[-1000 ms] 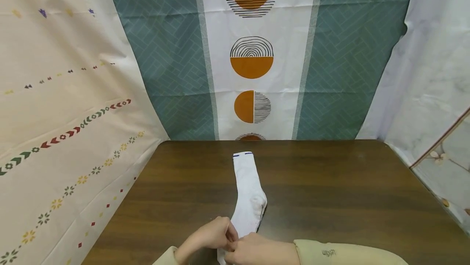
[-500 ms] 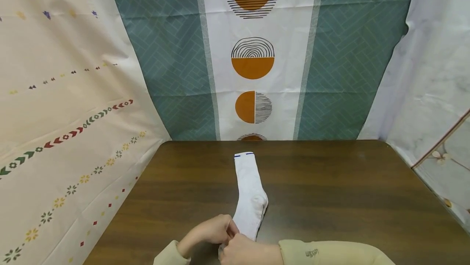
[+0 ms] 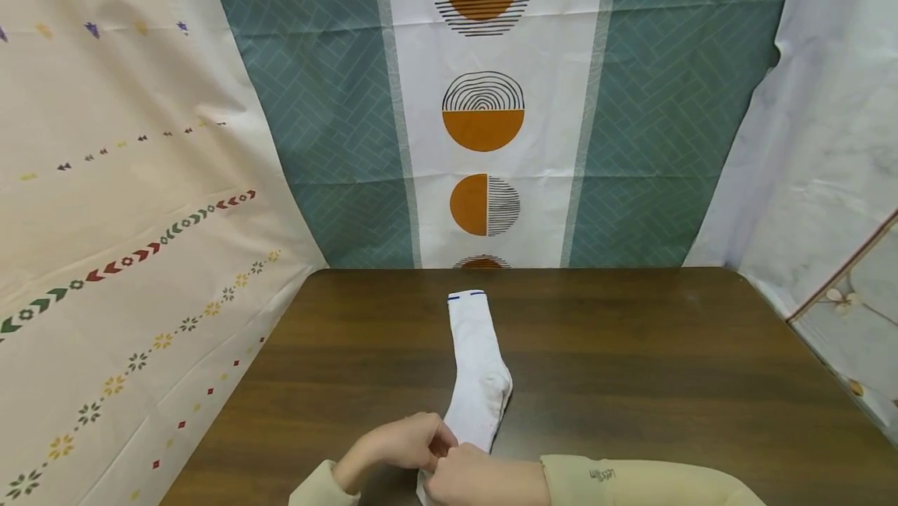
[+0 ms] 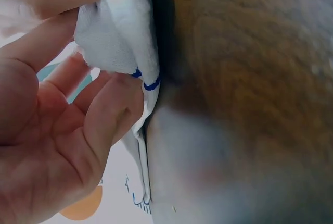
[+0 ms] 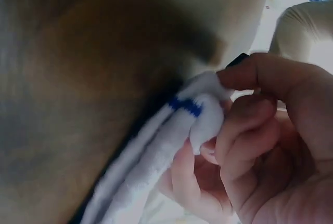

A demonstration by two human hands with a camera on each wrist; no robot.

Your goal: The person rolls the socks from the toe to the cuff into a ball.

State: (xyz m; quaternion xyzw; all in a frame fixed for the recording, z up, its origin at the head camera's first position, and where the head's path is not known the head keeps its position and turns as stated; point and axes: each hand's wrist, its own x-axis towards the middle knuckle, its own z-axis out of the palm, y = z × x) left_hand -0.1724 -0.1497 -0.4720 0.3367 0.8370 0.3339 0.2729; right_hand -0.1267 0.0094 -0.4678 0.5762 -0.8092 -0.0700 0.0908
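Note:
A white sock (image 3: pixel 477 381) lies lengthwise on the brown table, its blue-marked cuff at the far end and its heel bulging to the right. At its near end my left hand (image 3: pixel 407 444) pinches the fabric between thumb and fingers. From the right, my right hand (image 3: pixel 491 479) grips the same end, close against the left. Blue marks also show on the layered white fabric (image 4: pixel 119 36) beside the left thumb in the left wrist view. Thick white folds of the sock (image 5: pixel 140 166) run into the right fingers in the right wrist view. The near tip is largely hidden by the hands.
The wooden table (image 3: pixel 631 381) extends on both sides of the sock. A patterned cloth (image 3: pixel 484 202) hangs behind its far edge. A cream printed cloth (image 3: pixel 140 256) borders the left, and a pale marbled sheet (image 3: pixel 807 178) the right.
The right hand and sleeve have shifted slightly left along the near end of the sock. Both hands keep their hold, and the rest of the sock lies as before.

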